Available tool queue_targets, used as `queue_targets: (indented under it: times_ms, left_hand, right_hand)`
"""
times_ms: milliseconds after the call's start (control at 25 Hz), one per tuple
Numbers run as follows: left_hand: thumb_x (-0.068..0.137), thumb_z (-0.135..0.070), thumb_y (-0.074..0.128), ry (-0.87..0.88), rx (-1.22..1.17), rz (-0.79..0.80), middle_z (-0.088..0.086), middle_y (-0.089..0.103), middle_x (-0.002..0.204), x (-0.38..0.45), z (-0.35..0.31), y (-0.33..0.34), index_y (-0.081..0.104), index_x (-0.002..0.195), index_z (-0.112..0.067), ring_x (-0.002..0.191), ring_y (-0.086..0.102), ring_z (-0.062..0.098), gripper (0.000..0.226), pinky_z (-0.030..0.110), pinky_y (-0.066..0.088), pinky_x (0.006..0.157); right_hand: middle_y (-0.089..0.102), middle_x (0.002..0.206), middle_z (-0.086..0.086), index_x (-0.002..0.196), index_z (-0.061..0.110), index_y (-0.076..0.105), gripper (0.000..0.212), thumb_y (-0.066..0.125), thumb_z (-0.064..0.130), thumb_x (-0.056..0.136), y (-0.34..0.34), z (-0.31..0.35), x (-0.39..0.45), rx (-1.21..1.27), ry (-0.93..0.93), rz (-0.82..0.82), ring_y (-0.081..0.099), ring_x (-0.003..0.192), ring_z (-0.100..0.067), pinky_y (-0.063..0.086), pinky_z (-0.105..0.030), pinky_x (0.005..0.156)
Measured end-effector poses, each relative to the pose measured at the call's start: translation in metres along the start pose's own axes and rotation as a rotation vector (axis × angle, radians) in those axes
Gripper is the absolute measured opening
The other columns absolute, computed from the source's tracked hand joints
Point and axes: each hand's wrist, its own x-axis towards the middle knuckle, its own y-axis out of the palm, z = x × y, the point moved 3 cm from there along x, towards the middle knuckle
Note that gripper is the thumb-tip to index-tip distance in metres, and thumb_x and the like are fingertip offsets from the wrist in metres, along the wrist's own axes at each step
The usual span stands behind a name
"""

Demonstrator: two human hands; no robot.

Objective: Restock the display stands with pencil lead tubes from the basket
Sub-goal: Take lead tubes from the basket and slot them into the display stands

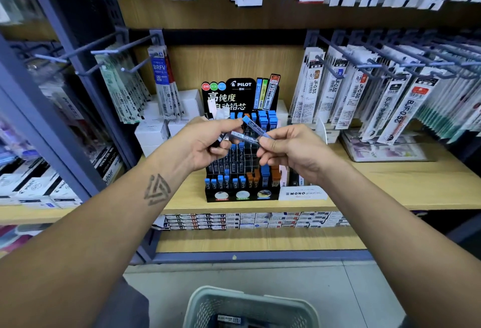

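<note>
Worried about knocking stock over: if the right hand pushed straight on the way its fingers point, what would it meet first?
Probably the left hand: the right hand points left across the black display stand, both pinching lead tubes. Depth is unclear.

The wooden shelf [390, 187] carries a black display stand [242, 171]. White boxes [151, 135] stand left of this stand, a white MONO sign [303, 193] just right of it. The basket [250, 307] stands on the floor [351, 291] below the stand.
</note>
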Motion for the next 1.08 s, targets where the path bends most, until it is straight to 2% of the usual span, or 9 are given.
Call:
queue_targets:
  times_ms: [160,320,480,600,680,720,840,920,1080]
  left_hand:
    - [0.09,-0.008,0.071,0.004,-0.028,0.021,0.015,0.061,0.068,-0.003,0.001,0.003,0.064,0.088,-0.001,0.042,0.038,0.007,0.01,0.014,0.025,0.032]
    - [0.087,0.004,0.067,0.063,-0.024,-0.036,0.017,0.058,0.066,-0.002,0.001,0.001,0.059,0.081,0.002,0.039,0.039,0.008,0.01,0.015,0.024,0.03]
    - [0.086,0.008,0.065,0.128,0.019,-0.1,0.016,0.057,0.061,-0.004,-0.008,-0.004,0.059,0.078,0.005,0.039,0.04,0.009,0.011,0.016,0.022,0.032]
    - [0.086,0.009,0.064,0.144,0.049,-0.125,0.016,0.056,0.06,-0.006,-0.008,-0.004,0.059,0.072,0.005,0.038,0.04,0.01,0.015,0.017,0.022,0.032]
    - [0.085,0.009,0.065,0.171,0.07,-0.145,0.017,0.056,0.059,-0.007,-0.006,-0.003,0.06,0.072,0.007,0.039,0.04,0.011,0.014,0.017,0.021,0.033]
    - [0.084,0.009,0.065,0.189,0.081,-0.146,0.017,0.057,0.06,-0.007,-0.005,-0.001,0.061,0.073,0.008,0.039,0.04,0.011,0.012,0.018,0.021,0.033]
    - [0.084,0.009,0.064,0.23,0.112,-0.15,0.017,0.056,0.06,-0.012,-0.005,0.0,0.06,0.078,0.011,0.04,0.038,0.012,0.007,0.018,0.019,0.036]
    - [0.084,0.009,0.063,0.233,0.133,-0.145,0.016,0.056,0.059,-0.014,-0.005,0.0,0.06,0.079,0.01,0.039,0.038,0.013,0.007,0.018,0.019,0.036]
    - [0.083,0.009,0.064,0.201,0.17,-0.147,0.016,0.056,0.058,-0.016,-0.005,-0.003,0.06,0.082,0.011,0.039,0.037,0.013,0.005,0.018,0.019,0.036]
  right_hand:
    - [0.072,0.076,-0.016,0.091,-0.002,0.07,0.009,0.063,0.002,0.095,0.003,0.002,0.005,-0.094,-0.048,-0.058,0.07,0.06,-0.02,0.057,-0.022,0.056]
    - [0.074,0.081,-0.015,0.096,0.004,0.069,0.014,0.056,0.006,0.101,0.013,0.001,0.006,-0.205,-0.053,-0.003,0.072,0.066,-0.023,0.056,-0.024,0.057]
    - [0.075,0.084,-0.007,0.096,0.012,0.073,0.018,0.057,0.009,0.101,0.013,0.0,0.012,-0.296,-0.072,-0.084,0.07,0.072,-0.014,0.055,-0.028,0.065]
    - [0.073,0.086,-0.007,0.115,0.014,0.073,0.025,0.058,0.003,0.099,0.015,0.004,0.012,-0.405,-0.153,-0.13,0.065,0.072,-0.012,0.056,-0.032,0.075]
    - [0.073,0.088,-0.012,0.121,0.022,0.072,0.03,0.058,0.007,0.099,0.018,0.007,0.01,-0.492,-0.186,-0.137,0.062,0.072,-0.016,0.055,-0.038,0.074]
    - [0.072,0.086,-0.014,0.119,0.028,0.072,0.029,0.057,0.012,0.1,0.018,0.009,0.008,-0.551,-0.196,-0.14,0.06,0.072,-0.019,0.054,-0.041,0.07]
    - [0.06,0.073,-0.009,0.113,0.033,0.074,0.023,0.056,0.024,0.102,0.019,0.008,0.005,-0.605,-0.222,-0.128,0.049,0.068,-0.021,0.039,-0.034,0.062]
    - [0.064,0.074,-0.006,0.108,0.029,0.076,0.018,0.062,0.022,0.099,0.02,0.006,0.006,-0.557,-0.247,-0.158,0.051,0.068,-0.018,0.043,-0.039,0.063]
    - [0.073,0.074,0.006,0.088,0.022,0.08,0.008,0.077,0.015,0.086,0.02,0.0,0.01,-0.421,-0.215,-0.196,0.064,0.074,-0.013,0.055,-0.04,0.081]
